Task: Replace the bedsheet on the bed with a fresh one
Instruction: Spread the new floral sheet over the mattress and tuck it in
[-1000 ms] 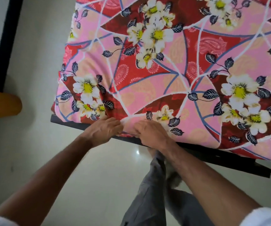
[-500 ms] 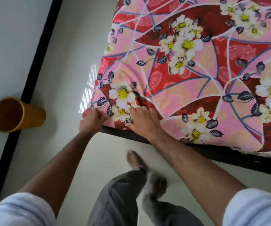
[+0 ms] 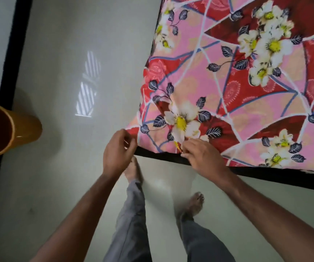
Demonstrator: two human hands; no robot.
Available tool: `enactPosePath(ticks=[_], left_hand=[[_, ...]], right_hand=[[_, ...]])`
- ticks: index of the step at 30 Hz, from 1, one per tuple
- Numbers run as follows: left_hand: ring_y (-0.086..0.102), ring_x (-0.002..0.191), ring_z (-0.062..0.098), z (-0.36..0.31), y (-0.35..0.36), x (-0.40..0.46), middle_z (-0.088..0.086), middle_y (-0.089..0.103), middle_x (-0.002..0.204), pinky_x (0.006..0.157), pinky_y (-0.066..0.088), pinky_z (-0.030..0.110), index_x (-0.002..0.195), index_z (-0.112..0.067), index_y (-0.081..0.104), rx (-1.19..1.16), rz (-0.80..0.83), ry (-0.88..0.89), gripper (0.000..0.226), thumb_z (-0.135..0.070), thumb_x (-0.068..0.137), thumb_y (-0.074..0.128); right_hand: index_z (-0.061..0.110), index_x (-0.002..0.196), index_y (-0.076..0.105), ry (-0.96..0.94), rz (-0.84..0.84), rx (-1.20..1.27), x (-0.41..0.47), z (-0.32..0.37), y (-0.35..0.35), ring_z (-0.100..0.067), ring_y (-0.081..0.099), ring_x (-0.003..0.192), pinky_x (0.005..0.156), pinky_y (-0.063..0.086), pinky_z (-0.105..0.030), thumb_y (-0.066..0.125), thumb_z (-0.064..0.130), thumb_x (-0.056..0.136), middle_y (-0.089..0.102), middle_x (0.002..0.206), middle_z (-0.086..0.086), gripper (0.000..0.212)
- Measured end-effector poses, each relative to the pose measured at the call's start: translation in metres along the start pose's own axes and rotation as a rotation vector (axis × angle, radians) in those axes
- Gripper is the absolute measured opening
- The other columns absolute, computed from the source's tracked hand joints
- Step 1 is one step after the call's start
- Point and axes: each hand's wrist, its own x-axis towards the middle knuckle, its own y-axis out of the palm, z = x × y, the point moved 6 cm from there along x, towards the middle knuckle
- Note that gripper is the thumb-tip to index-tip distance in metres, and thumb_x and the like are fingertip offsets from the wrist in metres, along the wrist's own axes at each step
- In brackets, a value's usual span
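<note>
Down by the corner of the bed, a person is bending over with both hands busy. From the head view, the floral bedsheet (image 3: 237, 103) is pink and red with white flowers, and it lies spread over the mattress, hanging a little over the black bed frame (image 3: 265, 173). The left hand (image 3: 117, 151) sits right at the corner, its fingers curled in and pinching the sheet's edge. The right hand (image 3: 201, 155) is just beside it along the near edge, fingers bent and pinching the cloth where it meets the frame. I think both hands hold the edge there so the corner can be pulled tight or tucked under; I cannot tell which. The sheet looks mostly flat on top, so the job seems far along at this corner. An orange bin (image 3: 6, 129) stands on the pale floor (image 3: 61, 186), well apart from the bed. The person's bare feet are close to the frame, likely so the arms can reach the corner easily.
</note>
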Motion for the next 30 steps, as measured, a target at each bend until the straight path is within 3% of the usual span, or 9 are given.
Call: enactPosePath(ticks=[3,6,9,14,16,19,22,26,30], left_hand=[[0.064,0.089,0.002,0.015,-0.017,0.032,-0.009,0.061,0.104,0.066,0.046,0.017,0.102,-0.021,0.058,-0.195,0.085,-0.042,0.020,-0.039,0.098,0.064],[0.066,0.090,0.007,0.005,-0.004,0.073,-0.006,0.063,0.109,0.069,0.055,0.028,0.105,-0.021,0.060,-0.148,0.329,-0.019,0.034,-0.053,0.094,0.064],[0.066,0.089,0.020,-0.014,0.019,0.093,-0.002,0.067,0.102,0.074,0.057,0.040,0.098,-0.018,0.062,0.095,0.557,0.085,0.031,-0.047,0.091,0.069],[0.062,0.089,0.025,-0.025,0.011,0.102,0.000,0.065,0.095,0.074,0.052,0.038,0.093,-0.014,0.065,0.273,0.611,0.254,0.015,-0.028,0.091,0.070],[0.063,0.088,0.028,-0.010,0.006,0.097,-0.001,0.063,0.091,0.072,0.049,0.037,0.091,-0.018,0.063,0.387,0.629,0.292,0.016,-0.032,0.089,0.069],[0.066,0.097,0.028,0.020,-0.002,0.088,-0.005,0.069,0.100,0.076,0.045,0.034,0.097,-0.026,0.063,0.593,0.673,0.238,0.012,-0.038,0.093,0.064],[0.067,0.100,0.026,0.022,-0.005,0.091,-0.003,0.071,0.107,0.080,0.048,0.033,0.101,-0.028,0.065,0.569,0.686,0.189,0.008,-0.034,0.098,0.061],[0.070,0.093,0.021,-0.017,-0.004,0.114,-0.003,0.069,0.103,0.075,0.055,0.037,0.103,-0.023,0.057,0.104,0.639,-0.049,0.020,-0.043,0.101,0.057],[0.070,0.090,0.025,-0.060,0.014,0.125,0.006,0.064,0.104,0.063,0.058,0.040,0.119,-0.011,0.043,-0.045,0.694,-0.255,0.054,-0.060,0.098,0.052]], right_hand=[[0.019,0.083,0.050,0.212,0.008,-0.028,0.021,0.002,-0.002,-0.025,0.058,0.070,0.061,0.043,-0.033,0.073,0.024,0.084,0.057,0.076,0.005,0.024],[0.019,0.092,0.055,0.228,-0.078,-0.116,0.041,0.032,-0.004,-0.020,0.063,0.068,0.058,0.049,-0.031,0.071,0.034,0.085,0.065,0.077,0.005,0.023],[0.021,0.090,0.059,0.301,-0.057,-0.322,0.065,0.053,0.011,-0.019,0.064,0.060,0.051,0.049,-0.029,0.069,0.055,0.081,0.066,0.070,0.003,0.037],[0.025,0.078,0.060,0.376,-0.003,-0.364,0.087,0.065,0.026,-0.016,0.059,0.044,0.042,0.032,-0.022,0.082,0.032,0.073,0.060,0.056,0.006,0.024],[0.029,0.093,0.064,0.261,0.066,-0.241,0.083,0.088,0.044,-0.018,0.063,0.051,0.045,0.035,-0.025,0.073,0.030,0.081,0.064,0.065,0.005,0.015],[0.043,0.135,0.048,0.210,0.214,0.048,0.075,0.108,0.061,-0.024,0.069,0.071,0.058,0.049,-0.032,0.053,0.028,0.091,0.071,0.086,0.001,0.047],[0.027,0.111,0.061,0.400,0.251,0.233,0.067,0.089,0.060,-0.028,0.068,0.085,0.069,0.048,-0.032,0.052,0.032,0.094,0.071,0.092,-0.004,0.020],[0.019,0.084,0.063,0.747,0.035,0.425,0.053,0.058,0.046,-0.023,0.064,0.075,0.062,0.046,-0.030,0.054,0.044,0.094,0.068,0.079,0.001,0.028],[0.019,0.086,0.066,1.205,0.039,1.179,0.028,0.044,0.063,-0.033,0.070,0.091,0.081,0.056,-0.043,0.055,0.033,0.095,0.073,0.095,-0.013,0.021]])
